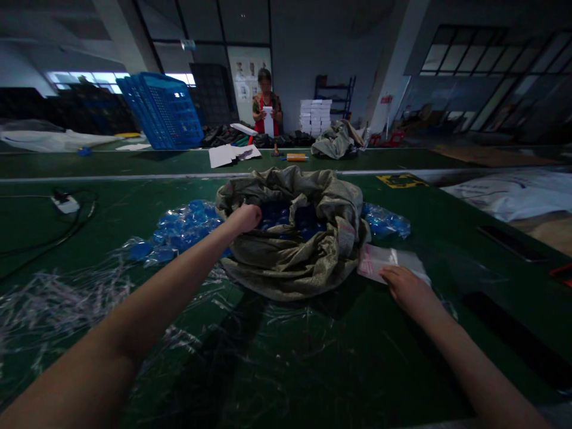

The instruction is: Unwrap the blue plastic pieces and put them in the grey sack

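Main hazard, as judged: the open sack (286, 259), centre of frame on the green worktop (357, 357), has a slack, rolled rim; a wrist dragging on its left side could pull the folds inward, close the mouth, or tip out some of the dark blue pieces (308, 225) inside. Those pieces look smooth, so a weak hold could let one slip. Second hazard: the clear bag (393, 257), right of centre, is thin and flat; its faces could cling together, or it could skid if pressed from one edge only. Third: loose clear strips (58, 304), lower left, lie beneath the left forearm (170, 286) and could snag or mix in. Pose: left forearm enters at the lower left corner and runs diagonally up to the sack's left rim; the left grip (246, 218) is narrow, fingers curled at the opening, contents hidden, so cannot tell whether it holds anything. Right forearm (469, 357) comes in from the lower right, angled up and leftward; the right grip (406, 288) has its fingers over the bag's near edge, palm down, thumb hidden. Cannot tell whether it pinches the film or only presses it.
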Demonstrator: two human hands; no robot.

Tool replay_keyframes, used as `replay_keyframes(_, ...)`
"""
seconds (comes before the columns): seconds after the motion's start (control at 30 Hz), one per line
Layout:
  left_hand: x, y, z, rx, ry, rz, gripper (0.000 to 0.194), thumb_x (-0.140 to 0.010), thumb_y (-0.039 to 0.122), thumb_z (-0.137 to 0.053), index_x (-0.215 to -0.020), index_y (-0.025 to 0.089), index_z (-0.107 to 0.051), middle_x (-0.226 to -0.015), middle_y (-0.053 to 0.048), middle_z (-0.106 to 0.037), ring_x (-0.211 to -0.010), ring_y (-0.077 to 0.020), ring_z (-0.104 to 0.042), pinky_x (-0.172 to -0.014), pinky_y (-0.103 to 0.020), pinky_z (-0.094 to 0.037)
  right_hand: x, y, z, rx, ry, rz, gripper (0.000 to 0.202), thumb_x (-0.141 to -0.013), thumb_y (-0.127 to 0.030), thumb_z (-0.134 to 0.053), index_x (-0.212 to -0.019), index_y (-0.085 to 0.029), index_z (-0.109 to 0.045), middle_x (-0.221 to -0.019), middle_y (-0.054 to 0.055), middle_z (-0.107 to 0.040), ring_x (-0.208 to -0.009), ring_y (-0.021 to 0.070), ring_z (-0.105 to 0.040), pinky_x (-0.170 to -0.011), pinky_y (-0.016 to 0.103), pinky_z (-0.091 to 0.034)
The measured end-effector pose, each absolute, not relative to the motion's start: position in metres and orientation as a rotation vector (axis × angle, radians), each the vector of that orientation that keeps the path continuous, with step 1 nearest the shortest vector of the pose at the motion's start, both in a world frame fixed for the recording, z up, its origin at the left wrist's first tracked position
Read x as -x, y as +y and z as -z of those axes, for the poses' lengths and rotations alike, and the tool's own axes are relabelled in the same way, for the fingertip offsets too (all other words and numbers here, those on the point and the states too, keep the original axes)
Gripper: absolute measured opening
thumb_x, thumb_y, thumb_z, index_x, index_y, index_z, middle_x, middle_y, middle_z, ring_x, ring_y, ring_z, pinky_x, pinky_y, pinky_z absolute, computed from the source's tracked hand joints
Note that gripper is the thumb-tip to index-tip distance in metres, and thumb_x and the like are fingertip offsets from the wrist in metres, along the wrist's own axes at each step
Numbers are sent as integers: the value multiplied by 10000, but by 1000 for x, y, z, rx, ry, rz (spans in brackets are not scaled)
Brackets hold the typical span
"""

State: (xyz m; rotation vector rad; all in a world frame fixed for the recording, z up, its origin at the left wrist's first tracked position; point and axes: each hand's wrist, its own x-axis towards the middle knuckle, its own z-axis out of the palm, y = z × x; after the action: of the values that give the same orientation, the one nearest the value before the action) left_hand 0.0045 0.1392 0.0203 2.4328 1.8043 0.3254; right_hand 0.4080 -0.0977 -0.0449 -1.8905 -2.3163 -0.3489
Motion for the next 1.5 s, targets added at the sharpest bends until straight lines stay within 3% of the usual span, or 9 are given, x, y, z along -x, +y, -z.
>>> replay_keyframes(0.2,-33,157,13,-2406,1866,-72,371,-752,473,-593,-906,169,-736,-954,-142,-716,-904,-256,-654,-755,-274,-463,-406,-101,45,1847,-2285,445,323,-814,-56,-454,-1034,-133,-677,-1079,175,-662,-984,298,-603,-859,428,-495)
replay_keyframes(0.4,-26,147,17,-2427,1849,-31,303,-730,432,-633,-893,193,-726,-922,-89,-728,-869,-223,-657,-714,-234,-447,-404,-104,39,1943,-2210,435,223,-844,-98,-457,-903,-142,-666,-928,138,-682,-920,274,-610,-795,381,-487)
replay_keyframes(0.57,-24,126,8,-2387,1979,-464,501,-865,395,-495,-1279,113,-509,-1210,-173,-615,-1068,-258,-593,-852,-310,-444,-412,-100,41,1903,-1985,236,172,-878,-250,-502,-871,-176,-658,-894,92,-701,-853,241,-649,-773,361,-499)
replay_keyframes(0.7,-28,93,-2,-2409,1557,-930,483,-851,425,-544,-1235,132,-531,-1185,-121,-634,-1052,-227,-601,-915,-303,-444,-417,-105,35,1741,-1903,224,222,-895,-264,-476,-960,-172,-667,-981,110,-705,-919,248,-659,-831,385,-502)
replay_keyframes(0.93,-35,29,36,-2638,1176,-427,446,-816,321,-596,-1246,208,-558,-1237,-92,-621,-1110,-271,-589,-943,-357,-447,-380,-125,6,1491,-1514,332,153,-873,-271,-561,-953,-189,-663,-948,88,-709,-886,216,-668,-820,363,-525)
replay_keyframes(1.1,-33,18,32,-2485,1184,-578,505,-789,397,-637,-1239,182,-563,-1234,-104,-621,-1081,-273,-603,-920,-360,-466,-328,-118,-24,1267,-1227,-53,147,-842,-307,-617,-933,-193,-639,-879,67,-718,-772,196,-695,-733,359,-571)
replay_keyframes(1.27,-30,-4,-23,-2001,845,-762,600,-769,488,-639,-1268,170,-539,-1290,-124,-576,-802,-192,-664,-634,-284,-521,-276,-96,-47,1101,-1117,-508,142,-791,-334,-674,-874,-222,-648,-794,29,-722,-713,196,-702,-686,360,-584)
replay_keyframes(1.4,-26,-16,-52,-1815,623,-858,538,-742,383,-696,-1225,176,-581,-1277,-103,-591,-1064,-221,-602,-792,-303,-516,-241,-76,-53,954,-1154,-749,117,-802,-334,-660,-863,-234,-654,-805,13,-715,-744,186,-695,-708,352,-571)
replay_keyframes(1.5,-18,-15,-58,-1701,637,-869,352,-742,328,-693,-1050,159,-675,-1074,-78,-694,-996,-202,-631,-870,-351,-493,-219,-63,-56,913,-1226,-845,121,-810,-341,-652,-866,-234,-655,-807,4,-712,-747,174,-688,-705,331,-560)
